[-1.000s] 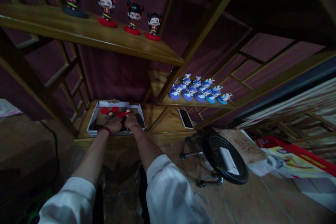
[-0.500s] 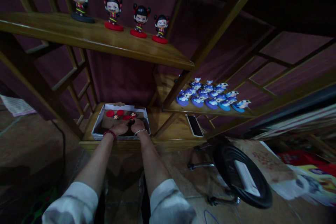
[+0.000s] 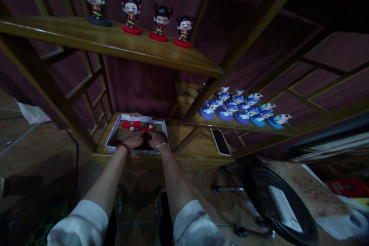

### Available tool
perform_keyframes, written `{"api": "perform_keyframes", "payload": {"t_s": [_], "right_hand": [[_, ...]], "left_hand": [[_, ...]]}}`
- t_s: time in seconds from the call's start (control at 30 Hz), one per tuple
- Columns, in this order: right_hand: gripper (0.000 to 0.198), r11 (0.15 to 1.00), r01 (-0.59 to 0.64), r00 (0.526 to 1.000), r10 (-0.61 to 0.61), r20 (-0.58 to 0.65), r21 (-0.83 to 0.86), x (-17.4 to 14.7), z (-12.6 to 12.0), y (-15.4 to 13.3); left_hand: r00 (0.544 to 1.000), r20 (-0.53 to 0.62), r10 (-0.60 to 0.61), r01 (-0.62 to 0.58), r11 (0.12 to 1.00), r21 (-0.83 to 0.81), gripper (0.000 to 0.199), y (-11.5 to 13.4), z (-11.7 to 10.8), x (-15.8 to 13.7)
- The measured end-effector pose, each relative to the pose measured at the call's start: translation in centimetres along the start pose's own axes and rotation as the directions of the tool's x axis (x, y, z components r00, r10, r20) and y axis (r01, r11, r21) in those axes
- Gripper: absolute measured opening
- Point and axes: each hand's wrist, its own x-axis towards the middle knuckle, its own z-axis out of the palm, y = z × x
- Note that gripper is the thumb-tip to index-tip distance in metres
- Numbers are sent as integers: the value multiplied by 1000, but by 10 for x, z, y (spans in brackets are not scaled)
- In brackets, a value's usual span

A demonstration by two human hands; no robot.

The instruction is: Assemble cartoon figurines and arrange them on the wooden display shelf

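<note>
Both my hands reach into a shallow white cardboard box on the low wooden shelf. My left hand, with a red bead bracelet at the wrist, has its fingers curled inward. Opposite it, my right hand, wearing a silver bracelet, is closed too. Their fingertips meet around a small dark thing, too dim to make out. Just beyond the fingers lie red round bases and small black-haired doll figurines on the box's brown bottom.
Several black-haired figurines stand on the upper shelf. Blue and purple figurines crowd the middle shelf at right. A phone lies on the low shelf. A black stool with a white object on it stands at lower right.
The view has shifted slightly, so the shelves and box appear further right. My hands stay together in the box, with the dark thing between them showing a little more.
</note>
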Motion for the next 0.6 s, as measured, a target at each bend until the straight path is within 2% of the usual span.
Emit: {"api": "perform_keyframes", "payload": {"t_s": [0.17, 0.6], "right_hand": [[33, 1000, 29, 999, -29, 37, -9, 0, -2, -4], [34, 996, 77, 995, -74, 71, -36, 3, 0, -8]], "left_hand": [[999, 4, -54, 54, 998, 30, 36, 1, -4, -3], [997, 42, -69, 63, 991, 119, 36, -2, -6, -1]]}}
